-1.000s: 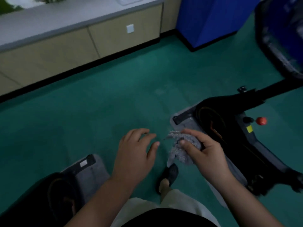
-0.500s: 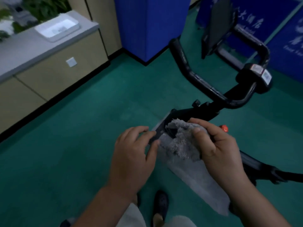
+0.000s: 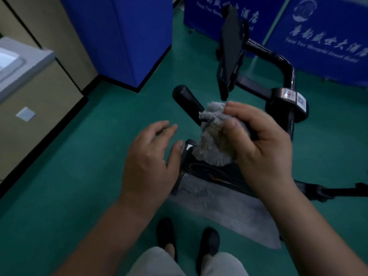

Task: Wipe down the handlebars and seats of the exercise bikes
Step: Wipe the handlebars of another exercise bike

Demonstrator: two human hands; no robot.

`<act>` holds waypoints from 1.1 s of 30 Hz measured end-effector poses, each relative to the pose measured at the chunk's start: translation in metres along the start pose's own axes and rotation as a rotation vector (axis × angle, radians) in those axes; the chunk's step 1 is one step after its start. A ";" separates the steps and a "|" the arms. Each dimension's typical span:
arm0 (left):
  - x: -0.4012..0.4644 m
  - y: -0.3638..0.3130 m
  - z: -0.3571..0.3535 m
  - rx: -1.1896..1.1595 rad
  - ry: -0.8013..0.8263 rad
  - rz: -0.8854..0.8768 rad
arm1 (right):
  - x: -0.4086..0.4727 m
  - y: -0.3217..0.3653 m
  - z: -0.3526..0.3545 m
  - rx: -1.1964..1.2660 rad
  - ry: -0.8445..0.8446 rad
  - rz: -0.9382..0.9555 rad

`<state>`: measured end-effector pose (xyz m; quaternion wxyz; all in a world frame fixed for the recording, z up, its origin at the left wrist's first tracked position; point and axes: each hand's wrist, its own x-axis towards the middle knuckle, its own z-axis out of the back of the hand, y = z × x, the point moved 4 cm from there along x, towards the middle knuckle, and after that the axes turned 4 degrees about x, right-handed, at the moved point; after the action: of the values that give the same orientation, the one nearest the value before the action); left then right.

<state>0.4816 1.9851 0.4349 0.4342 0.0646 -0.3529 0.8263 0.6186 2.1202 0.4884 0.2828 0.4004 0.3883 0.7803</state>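
Observation:
A black exercise bike stands in front of me, its body (image 3: 215,174) low at centre. Its black handlebar has a left grip (image 3: 186,99) pointing up-left and a right loop (image 3: 286,70) further back, with a black tablet holder (image 3: 231,50) between them. My right hand (image 3: 260,142) is closed around a grey fluffy cloth (image 3: 213,140) and presses it onto the left handlebar grip. My left hand (image 3: 151,158) hovers beside the cloth with fingers spread, holding nothing. The bike's seat is not in view.
A grey mat (image 3: 225,206) lies under the bike on the green floor (image 3: 79,176). Blue panels (image 3: 127,36) and blue banners with white lettering (image 3: 322,32) stand behind. A beige cabinet with a counter and sink (image 3: 29,92) runs along the left. My feet in black shoes (image 3: 209,240) are at the bottom.
The view has swung up and closer to the bike. My right hand has carried the cloth up onto the left handlebar grip. My left hand has come off the cloth.

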 end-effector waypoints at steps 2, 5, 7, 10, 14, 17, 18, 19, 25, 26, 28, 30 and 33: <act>0.013 -0.001 -0.001 -0.022 -0.031 -0.026 | 0.020 -0.001 -0.012 -0.039 -0.004 0.029; 0.028 -0.002 -0.007 -0.035 -0.054 -0.053 | 0.046 -0.007 -0.044 -0.086 0.091 0.017; 0.036 -0.001 -0.013 -0.035 -0.051 -0.063 | 0.053 -0.014 -0.060 -0.124 0.148 0.057; 0.042 -0.002 -0.018 -0.059 -0.073 -0.066 | 0.043 -0.031 -0.052 -0.173 0.112 0.129; 0.046 -0.001 -0.016 -0.070 -0.106 -0.067 | 0.031 -0.047 -0.041 -0.228 0.119 0.124; 0.048 -0.001 -0.015 -0.066 -0.105 -0.079 | 0.046 -0.032 -0.059 -0.144 0.076 0.172; 0.049 -0.001 -0.015 -0.066 -0.103 -0.084 | 0.052 -0.027 -0.066 -0.093 0.076 0.185; 0.050 -0.001 -0.015 -0.065 -0.099 -0.088 | 0.055 -0.026 -0.069 -0.054 0.095 0.189; 0.050 0.001 -0.016 -0.074 -0.102 -0.093 | 0.031 -0.055 -0.047 -0.067 0.130 0.030; 0.050 0.001 -0.016 -0.075 -0.098 -0.093 | 0.033 -0.054 -0.049 -0.024 0.094 -0.009; 0.050 0.002 -0.016 -0.073 -0.093 -0.097 | 0.045 -0.042 -0.060 0.045 0.053 -0.015; 0.050 0.001 -0.016 -0.069 -0.097 -0.106 | 0.056 -0.029 -0.070 0.058 0.063 0.061; 0.049 0.001 -0.017 -0.069 -0.092 -0.107 | 0.048 -0.041 -0.063 0.004 0.092 0.066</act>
<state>0.4538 2.0286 0.4418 0.4630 0.1062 -0.3967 0.7855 0.5457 2.1549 0.4498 0.2380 0.3771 0.3893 0.8060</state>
